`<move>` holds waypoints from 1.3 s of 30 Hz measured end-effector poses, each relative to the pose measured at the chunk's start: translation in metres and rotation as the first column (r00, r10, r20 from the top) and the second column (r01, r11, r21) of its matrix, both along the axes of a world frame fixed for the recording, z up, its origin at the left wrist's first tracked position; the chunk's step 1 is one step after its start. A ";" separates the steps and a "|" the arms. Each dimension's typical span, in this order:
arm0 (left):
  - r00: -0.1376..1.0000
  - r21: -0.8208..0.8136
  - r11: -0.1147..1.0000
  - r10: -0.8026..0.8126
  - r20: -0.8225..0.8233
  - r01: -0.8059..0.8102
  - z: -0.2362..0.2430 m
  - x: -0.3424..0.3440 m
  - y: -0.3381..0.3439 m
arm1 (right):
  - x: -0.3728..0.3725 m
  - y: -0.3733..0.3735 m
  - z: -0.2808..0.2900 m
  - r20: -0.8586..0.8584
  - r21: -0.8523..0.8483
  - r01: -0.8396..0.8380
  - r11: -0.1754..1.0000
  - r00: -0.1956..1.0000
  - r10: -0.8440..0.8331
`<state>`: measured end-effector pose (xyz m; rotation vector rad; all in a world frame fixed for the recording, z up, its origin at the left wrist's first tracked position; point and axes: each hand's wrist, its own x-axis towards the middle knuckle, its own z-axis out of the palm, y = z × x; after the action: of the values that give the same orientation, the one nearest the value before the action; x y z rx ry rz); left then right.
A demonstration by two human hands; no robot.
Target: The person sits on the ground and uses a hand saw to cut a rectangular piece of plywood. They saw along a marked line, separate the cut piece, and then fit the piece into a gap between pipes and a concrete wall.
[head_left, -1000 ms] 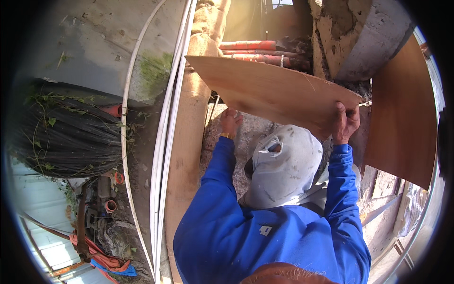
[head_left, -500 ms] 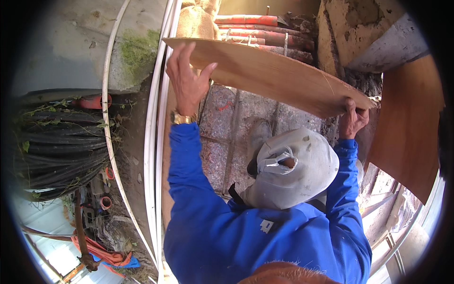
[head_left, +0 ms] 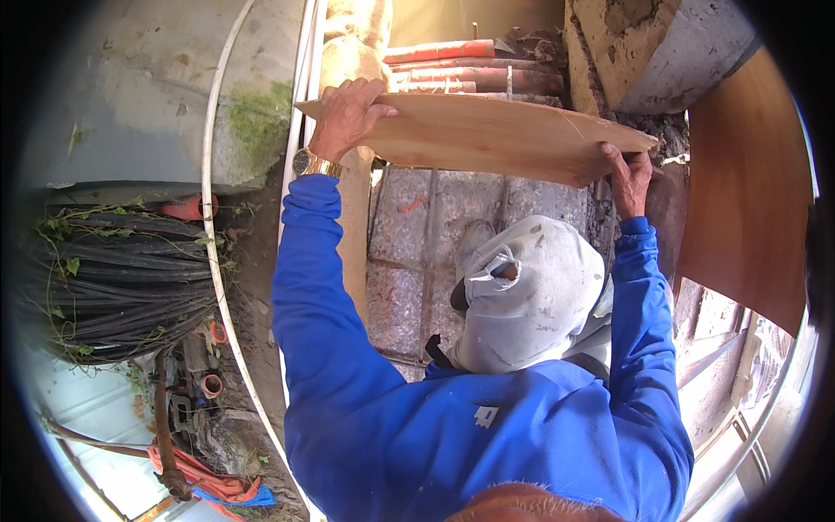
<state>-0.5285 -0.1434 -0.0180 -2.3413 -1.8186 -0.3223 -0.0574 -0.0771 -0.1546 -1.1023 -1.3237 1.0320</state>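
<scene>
Plywood panel (head_left: 487,135): raised overhead, now nearly level after tilting a second ago. Left hand (head_left: 346,113) has shifted to clamp the far-left edge; right hand (head_left: 628,178) pinches the right corner beside the concrete column (head_left: 687,52).

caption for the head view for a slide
Left hand and right hand hold a plywood sheet flat overhead.

The plywood board (head_left: 487,135) has levelled out across the upper middle of the frame, and the left hand (head_left: 344,113) now grips its upper-left end.
</scene>
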 end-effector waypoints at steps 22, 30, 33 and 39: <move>0.000 -0.647 0.727 0.665 0.747 -0.230 -0.243 0.036 -0.083 | -0.010 -0.004 0.015 0.030 -0.004 0.036 0.999 0.999 -0.036; -0.908 -0.749 0.656 0.253 0.333 -0.092 -0.383 0.117 -0.048 | -0.007 -0.005 0.020 0.047 -0.016 0.018 1.000 0.999 -0.017; -0.899 -0.715 0.681 0.199 0.390 -0.159 -0.380 0.121 -0.026 | -0.003 -0.005 0.016 0.083 -0.077 0.060 0.995 0.995 -0.053; -0.948 -0.776 0.629 0.219 0.229 -0.042 -0.369 0.110 -0.013 | 0.000 -0.004 0.013 0.083 -0.071 0.060 0.996 0.995 -0.054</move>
<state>-0.4185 -0.1564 -0.3867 -0.5565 1.2070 1.5536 -0.0573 -0.0811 -0.1420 -1.2416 -1.3191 1.0093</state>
